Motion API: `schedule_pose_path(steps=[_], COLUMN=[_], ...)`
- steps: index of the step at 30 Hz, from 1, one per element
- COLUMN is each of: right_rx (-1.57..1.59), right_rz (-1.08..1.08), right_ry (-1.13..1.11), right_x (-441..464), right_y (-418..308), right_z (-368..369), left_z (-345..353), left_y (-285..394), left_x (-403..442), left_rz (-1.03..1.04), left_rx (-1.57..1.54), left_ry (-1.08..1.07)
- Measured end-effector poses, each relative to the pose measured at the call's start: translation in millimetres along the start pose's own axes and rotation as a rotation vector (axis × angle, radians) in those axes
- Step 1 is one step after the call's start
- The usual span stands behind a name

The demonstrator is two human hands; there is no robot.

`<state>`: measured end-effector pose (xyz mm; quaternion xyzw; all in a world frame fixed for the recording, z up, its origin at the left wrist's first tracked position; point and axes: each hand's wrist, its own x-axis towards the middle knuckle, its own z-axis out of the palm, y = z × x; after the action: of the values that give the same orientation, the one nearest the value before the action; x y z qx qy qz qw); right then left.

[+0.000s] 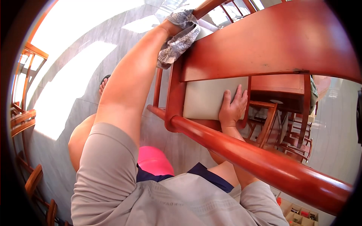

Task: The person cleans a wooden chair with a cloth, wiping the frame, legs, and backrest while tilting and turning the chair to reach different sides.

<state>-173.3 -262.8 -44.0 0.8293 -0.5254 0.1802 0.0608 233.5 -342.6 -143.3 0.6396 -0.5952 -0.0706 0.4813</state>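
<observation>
My left hand point(181, 20) reaches up to the far wooden rail point(207, 7) of a reddish-brown chair. A grey-and-white patterned cloth point(177, 47) wraps over that hand and hides the fingers; the cloth's loose part hangs down beside the chair's corner. My right hand point(233, 107) lies flat on the pale cream seat point(205, 98), fingers stretched out and thumb apart. Its forearm passes beneath the thick rounded near rail point(245, 154). Above the seat, the broad curved wooden panel point(267, 41) of the chair fills the upper right.
More wooden chairs stand along the left edge point(24, 122). At right is a wooden table point(279, 83) with folded-looking chairs point(264, 116) under it. A bright pink object point(154, 160) is by my legs. A compartment box point(301, 216) sits at bottom right. Sunlight falls on grey floor tiles point(85, 109).
</observation>
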Motion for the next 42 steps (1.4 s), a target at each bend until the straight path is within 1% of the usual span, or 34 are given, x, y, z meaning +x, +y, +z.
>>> schedule_pose_path(steps=[2,3,6,9,12,15,18,19,22,25,28,29,31,35,38,42], right_rx=[-0.001,-0.003,0.000,-0.001,-0.011,-0.003,-0.006,-0.009,0.005,0.008,-0.007,-0.009,-0.007,-0.009,-0.006,-0.001], right_rz=[0.002,0.003,-0.002,-0.013,-0.012,-0.007,-0.004,-0.003,0.004,0.011,-0.012,-0.012,-0.016,-0.013,-0.016,-0.016], right_ry=[-0.001,0.000,0.001,0.006,0.012,0.019,0.017,0.015,0.010,0.004,0.012,0.009,0.009,0.002,-0.001,0.001], right_x=[0.6,0.4,-0.4,0.2,-0.1,0.0,0.2,0.3,0.5,0.5,-0.8,-2.1,-0.1,0.1,0.3,0.1], right_y=[-1.1,-1.7,-0.9,2.2,2.1,1.3,1.3,1.0,-0.3,-1.7,2.1,2.2,1.5,2.3,1.9,4.1], right_z=[-0.9,-1.4,-0.9,2.2,2.2,2.7,2.9,3.0,2.1,0.6,2.1,1.7,1.2,0.6,0.3,1.2], left_z=[-0.8,-3.4,-22.4,-26.3,-33.9,-16.7,-22.1,-22.3,-23.5,-31.7,-22.3,-21.2,-19.8,-22.7,-25.0,-12.4], left_y=[12.8,18.7,43.4,50.2,71.1,62.3,70.2,74.0,75.9,76.6,47.4,41.7,36.4,36.3,37.3,29.2], left_x=[3.2,6.6,-9.2,-11.5,-20.0,-20.5,-26.8,-29.3,-29.6,-20.9,-7.9,-5.4,-3.1,-2.2,-2.0,0.3], left_rz=[-0.157,-0.199,-0.159,-0.135,-0.167,-0.167,-0.092,-0.092,-0.058,-0.011,0.201,0.170,0.028,-0.125,-0.170,-0.191], left_rx=[-0.163,-0.214,-0.086,-0.148,-0.075,0.049,0.107,0.076,0.081,0.111,0.183,0.140,0.026,-0.084,-0.111,-0.158], left_ry=[-0.030,-0.014,0.082,0.145,0.234,0.413,0.460,0.503,0.528,0.427,0.546,0.466,0.252,0.004,-0.056,-0.007])
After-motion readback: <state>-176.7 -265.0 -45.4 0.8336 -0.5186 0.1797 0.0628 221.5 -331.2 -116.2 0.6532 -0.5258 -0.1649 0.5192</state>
